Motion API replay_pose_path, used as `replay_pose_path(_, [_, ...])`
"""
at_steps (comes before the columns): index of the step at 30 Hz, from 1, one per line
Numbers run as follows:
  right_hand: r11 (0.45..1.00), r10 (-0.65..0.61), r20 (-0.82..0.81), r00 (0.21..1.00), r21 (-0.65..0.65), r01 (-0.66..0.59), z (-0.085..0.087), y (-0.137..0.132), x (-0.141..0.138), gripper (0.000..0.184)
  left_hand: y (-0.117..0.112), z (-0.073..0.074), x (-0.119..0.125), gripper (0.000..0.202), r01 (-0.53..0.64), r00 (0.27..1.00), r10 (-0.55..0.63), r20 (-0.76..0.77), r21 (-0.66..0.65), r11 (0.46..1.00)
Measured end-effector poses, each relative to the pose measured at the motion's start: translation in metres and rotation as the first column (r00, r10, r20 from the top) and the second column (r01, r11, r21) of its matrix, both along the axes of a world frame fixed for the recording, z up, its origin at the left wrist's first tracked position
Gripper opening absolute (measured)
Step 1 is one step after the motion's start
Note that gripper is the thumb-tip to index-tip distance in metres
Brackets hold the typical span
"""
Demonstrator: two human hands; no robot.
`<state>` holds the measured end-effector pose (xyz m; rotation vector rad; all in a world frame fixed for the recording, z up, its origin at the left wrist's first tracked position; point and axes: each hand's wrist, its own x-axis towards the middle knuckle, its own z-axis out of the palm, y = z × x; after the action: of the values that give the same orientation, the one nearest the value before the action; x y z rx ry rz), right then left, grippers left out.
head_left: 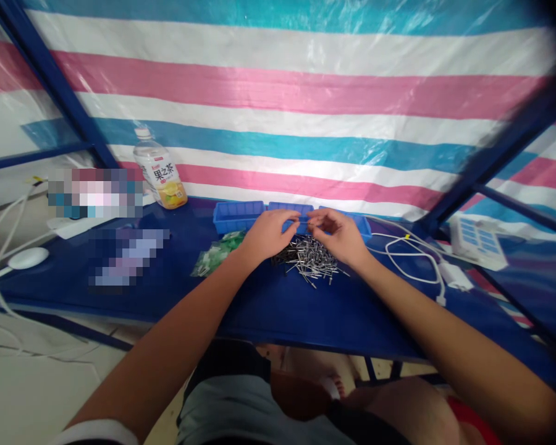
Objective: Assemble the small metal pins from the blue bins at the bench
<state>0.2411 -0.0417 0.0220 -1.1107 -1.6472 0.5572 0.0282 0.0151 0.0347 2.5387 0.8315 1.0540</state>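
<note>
Metal pins [310, 259], one heap, beneath left hand [266, 235] and right hand [340, 238].

The one camera sits on the head, looking forward and down, close over the blue table [269, 309], facing the striped tarp [306, 93].

The left hand [269, 232] and the right hand [338, 236] are bare, as are both forearms right down to the near edge of the view. At the near left, a white sleeve hem [97, 431] rims the upper arm. Grey-blue shorts [245, 408] cover the lap in the near middle. A strip of black cloth [366, 428] lies just right of them, and red cloth [472, 423] shows at the near right.
</note>
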Motion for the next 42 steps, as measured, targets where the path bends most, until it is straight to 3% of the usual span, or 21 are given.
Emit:
replay_pose_path(6, [0.994, -0.061, -0.13, 0.99, -0.094, 0.049, 0.003, 0.001, -0.002, 0.034, -0.004, 0.0, 0.004, 0.021, 0.113, 0.993, -0.11, 0.029, -0.097, 0.989])
replay_pose_path(10, [0.995, -0.061, -0.164, 0.984, -0.086, 0.047, 0.001, 0.002, -0.002, 0.035, -0.006, -0.003, 0.008, 0.014, 0.126, 0.982, -0.089, 0.164, -0.232, 0.964])
replay_pose_path(16, [0.993, -0.054, -0.148, 0.987, -0.112, 0.038, 0.0, 0.002, -0.002, 0.034, -0.007, -0.008, 0.012, 0.03, 0.189, 0.956, -0.085, 0.28, -0.372, 0.909])
replay_pose_path(25, [1.0, -0.008, -0.12, 0.993, -0.022, 0.005, 0.001, 0.001, -0.001, 0.023, 0.002, -0.007, 0.007, 0.012, 0.184, 0.932, -0.049, 0.359, -0.353, 0.917])
replay_pose_path(30, [0.999, -0.011, -0.102, 0.995, -0.045, 0.006, -0.002, 0.002, 0.0, 0.026, 0.003, -0.007, 0.008, 0.012, 0.161, 0.943, -0.055, 0.328, -0.305, 0.938])
replay_pose_path(37, [0.998, 0.005, -0.037, 0.999, -0.061, -0.007, -0.012, 0.002, -0.001, 0.018, 0.005, -0.013, 0.011, 0.012, 0.239, 0.921, -0.098, 0.377, -0.347, 0.907])
replay_pose_path(42, [0.996, -0.016, 0.026, 1.0, -0.088, 0.018, -0.01, 0.0, 0.0, 0.025, 0.003, -0.01, 0.009, 0.011, 0.231, 0.922, -0.093, 0.375, -0.343, 0.91])
